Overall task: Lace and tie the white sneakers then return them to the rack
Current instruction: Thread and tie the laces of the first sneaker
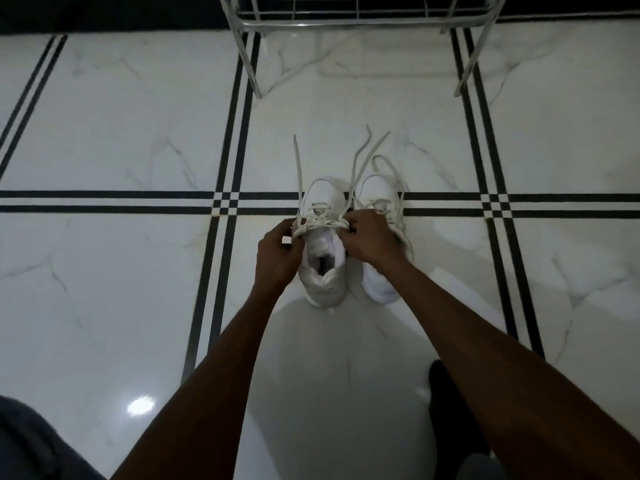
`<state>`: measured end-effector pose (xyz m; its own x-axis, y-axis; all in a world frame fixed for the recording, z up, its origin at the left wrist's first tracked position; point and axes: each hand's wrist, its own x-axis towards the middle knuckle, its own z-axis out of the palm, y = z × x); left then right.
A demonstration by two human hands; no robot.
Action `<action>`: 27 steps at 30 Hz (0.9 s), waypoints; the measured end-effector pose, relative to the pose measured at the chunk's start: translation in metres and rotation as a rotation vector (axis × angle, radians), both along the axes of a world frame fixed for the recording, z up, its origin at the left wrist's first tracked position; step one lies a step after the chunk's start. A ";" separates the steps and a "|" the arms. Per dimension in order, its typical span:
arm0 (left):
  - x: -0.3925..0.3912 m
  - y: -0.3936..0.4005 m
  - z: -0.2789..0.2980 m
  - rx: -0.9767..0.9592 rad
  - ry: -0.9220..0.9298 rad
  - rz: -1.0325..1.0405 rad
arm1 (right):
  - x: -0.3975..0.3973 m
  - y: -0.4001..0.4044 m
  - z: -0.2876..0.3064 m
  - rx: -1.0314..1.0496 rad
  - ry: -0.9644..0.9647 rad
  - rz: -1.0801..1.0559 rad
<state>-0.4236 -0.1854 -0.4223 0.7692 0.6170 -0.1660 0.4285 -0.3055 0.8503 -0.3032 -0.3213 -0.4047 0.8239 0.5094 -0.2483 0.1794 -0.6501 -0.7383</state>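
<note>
Two white sneakers stand side by side on the floor, toes pointing away from me. The left sneaker (pixel 323 268) has its tongue and opening showing, with laces (pixel 322 221) crossing its upper eyelets. My left hand (pixel 277 252) pinches the lace at that shoe's left side. My right hand (pixel 369 239) grips the lace at its right side and covers part of the right sneaker (pixel 379 282). Loose lace ends (pixel 360 157) trail forward on the floor past both toes.
A metal shoe rack (pixel 360 15) stands at the far edge of the floor, its legs reaching down toward the sneakers. The floor is glossy white marble tile (pixel 121 116) with black stripe borders. My dark-clothed knees (pixel 31 441) sit at the bottom corners.
</note>
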 end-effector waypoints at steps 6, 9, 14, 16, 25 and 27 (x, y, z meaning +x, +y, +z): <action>-0.003 0.005 0.000 -0.021 0.027 -0.083 | 0.001 0.000 -0.006 0.038 0.078 -0.014; -0.006 0.006 0.005 0.027 0.066 -0.133 | -0.002 -0.002 -0.001 0.041 0.117 0.016; -0.002 0.003 0.009 0.013 -0.019 -0.027 | -0.005 0.003 0.006 0.121 0.137 0.020; -0.001 0.001 0.010 0.044 -0.043 -0.009 | -0.009 0.006 0.009 0.144 0.115 -0.008; 0.000 -0.004 0.020 0.382 -0.037 -0.080 | -0.019 0.013 0.008 0.115 -0.183 -0.050; 0.000 -0.006 0.019 0.345 0.007 -0.061 | -0.021 0.015 0.007 0.087 -0.194 -0.088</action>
<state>-0.4233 -0.1919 -0.4030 0.8062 0.5905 0.0383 0.4063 -0.5994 0.6897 -0.3246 -0.3068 -0.3980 0.8943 0.4458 -0.0390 0.2689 -0.6049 -0.7495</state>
